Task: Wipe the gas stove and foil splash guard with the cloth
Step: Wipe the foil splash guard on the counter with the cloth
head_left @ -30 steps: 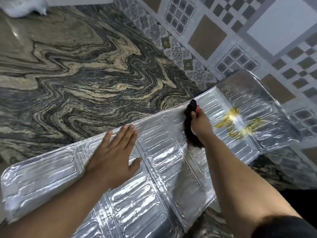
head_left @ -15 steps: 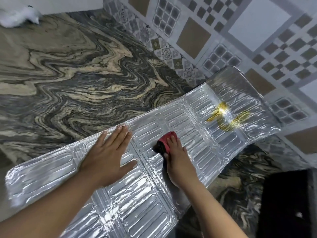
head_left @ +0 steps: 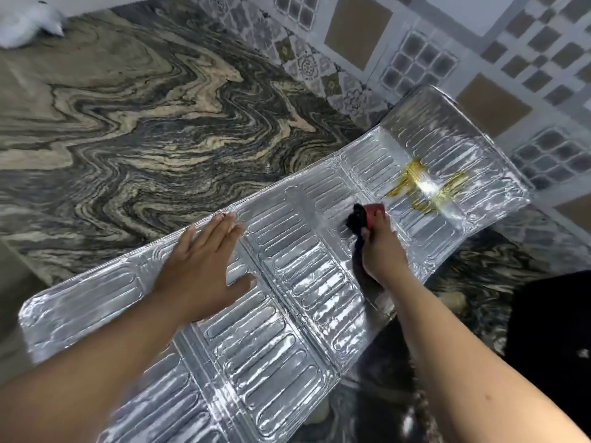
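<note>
The silver foil splash guard [head_left: 287,298] lies flat across the marbled counter, ribbed panels running from lower left to upper right. A yellow greasy stain [head_left: 422,187] marks its far right panel. My left hand [head_left: 201,270] presses flat on the guard's left-middle part, fingers straight. My right hand [head_left: 380,247] grips a dark and red cloth [head_left: 364,215] against the foil, just left of the stain. The gas stove is out of view.
The swirled grey and beige counter [head_left: 144,123] stretches to the left and back. A patterned tiled wall [head_left: 447,52] rises behind the guard's far end. A white object [head_left: 28,25] sits at the top left. A black shape [head_left: 550,330] lies at the right edge.
My right hand slid the cloth back toward me along the foil, then pushed it out again to the right, close to the yellow stain. My left hand stayed pressed flat.
</note>
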